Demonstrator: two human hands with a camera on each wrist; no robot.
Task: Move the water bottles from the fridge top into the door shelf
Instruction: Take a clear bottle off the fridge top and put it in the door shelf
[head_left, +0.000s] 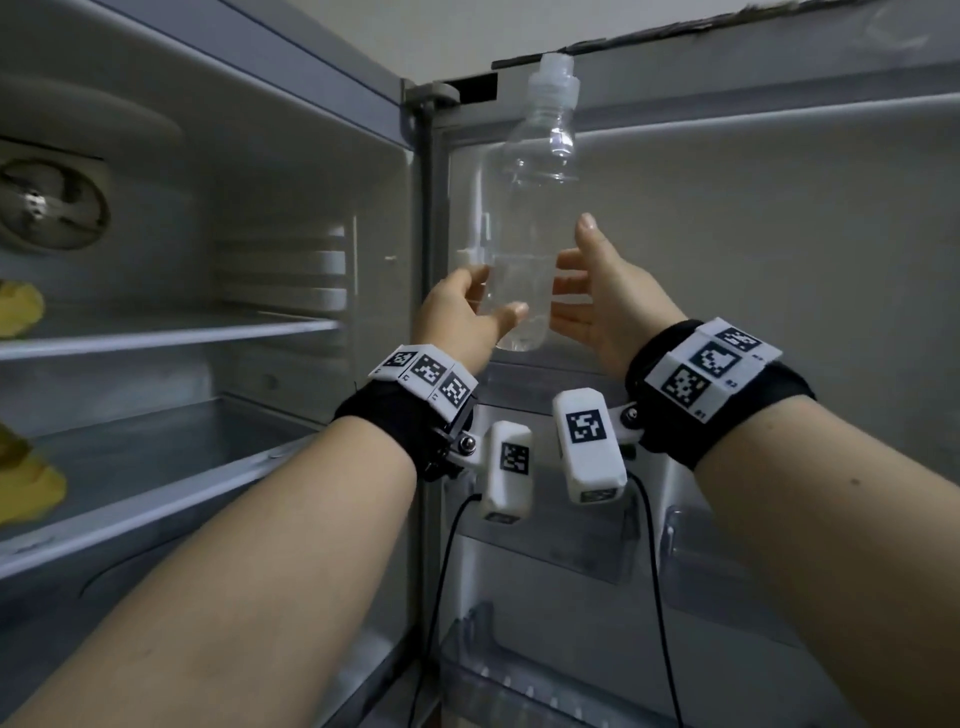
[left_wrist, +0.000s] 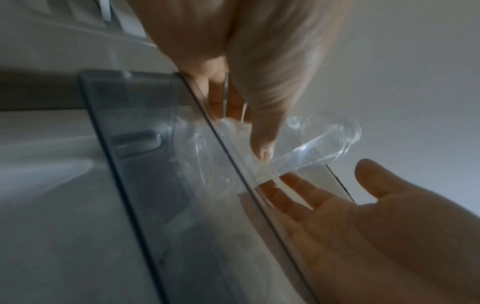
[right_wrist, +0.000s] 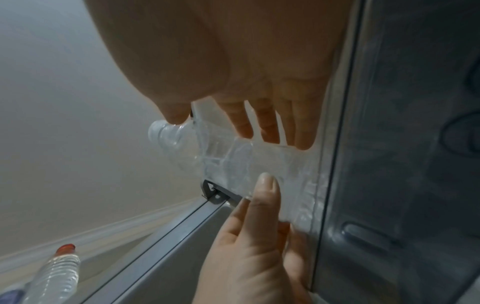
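A clear water bottle (head_left: 530, 171) with a white cap (head_left: 555, 78) is held upright in front of the open fridge door's inner side. My left hand (head_left: 467, 306) grips its lower part, thumb across the front and fingers behind. My right hand (head_left: 587, 291) stands open beside the bottle, straight fingers at its right side. In the left wrist view the bottle's lower end shows behind the tinted guard of the door shelf (left_wrist: 145, 164). A second bottle (right_wrist: 57, 273) with a red cap lies on the fridge top.
The fridge compartment is open on the left with glass shelves (head_left: 156, 332), yellow items (head_left: 21, 306) and a round fan (head_left: 47, 208). Lower door shelves (head_left: 545, 649) sit beneath my wrists. Black cables (head_left: 441, 561) hang from the wrist cameras.
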